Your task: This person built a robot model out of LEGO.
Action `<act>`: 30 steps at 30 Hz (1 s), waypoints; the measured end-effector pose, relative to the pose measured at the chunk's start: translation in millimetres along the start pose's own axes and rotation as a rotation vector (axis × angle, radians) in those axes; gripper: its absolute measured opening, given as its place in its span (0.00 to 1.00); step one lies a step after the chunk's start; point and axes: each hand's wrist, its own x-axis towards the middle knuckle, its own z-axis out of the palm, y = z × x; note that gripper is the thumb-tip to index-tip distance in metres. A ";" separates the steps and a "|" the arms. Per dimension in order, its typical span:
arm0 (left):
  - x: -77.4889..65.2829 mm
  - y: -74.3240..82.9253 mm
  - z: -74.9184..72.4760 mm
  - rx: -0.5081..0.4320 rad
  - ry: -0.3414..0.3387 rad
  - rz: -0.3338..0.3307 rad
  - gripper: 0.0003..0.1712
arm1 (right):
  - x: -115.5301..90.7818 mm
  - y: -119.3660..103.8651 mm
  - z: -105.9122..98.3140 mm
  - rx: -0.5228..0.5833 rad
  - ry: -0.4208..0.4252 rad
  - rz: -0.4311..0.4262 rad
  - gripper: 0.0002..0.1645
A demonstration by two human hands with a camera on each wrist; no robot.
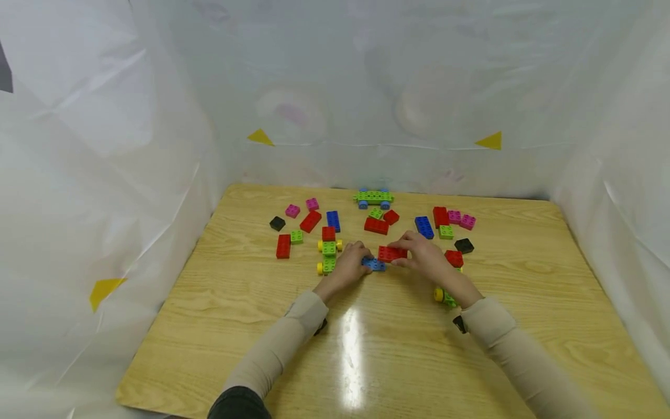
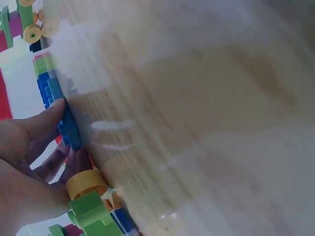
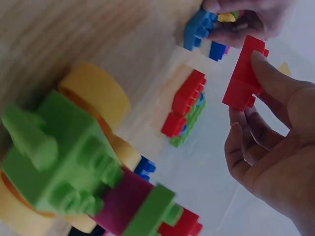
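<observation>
In the head view, my left hand (image 1: 352, 263) pinches a light-blue studded brick (image 1: 374, 265) low over the middle of the table. The left wrist view shows the thumb on the near side of this blue brick (image 2: 70, 120), with fingers at its lower end. My right hand (image 1: 426, 256) holds a red brick (image 1: 391, 254) between thumb and fingers, just right of the blue one and slightly raised. In the right wrist view, the red brick (image 3: 244, 73) is tilted, its studs facing right, and apart from the blue brick (image 3: 199, 28).
A green vehicle with yellow wheels (image 1: 328, 249) stands beside my left hand; another (image 1: 447, 297) sits under my right forearm. Behind are a green base with blue wheels (image 1: 374, 198) and several loose bricks, including red (image 1: 376, 226), blue (image 1: 424, 227) and black (image 1: 464, 245).
</observation>
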 end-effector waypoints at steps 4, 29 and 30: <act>-1.6 0.3 -1.2 -0.002 0.002 0.005 0.15 | 1.1 2.1 13.8 -0.011 -0.019 0.001 0.21; 1.3 5.7 2.6 0.000 -0.061 0.021 0.19 | -2.4 11.4 37.6 -0.062 -0.030 -0.062 0.24; 1.6 6.0 2.9 0.000 -0.056 0.025 0.19 | -2.3 11.3 37.5 -0.063 -0.025 -0.065 0.24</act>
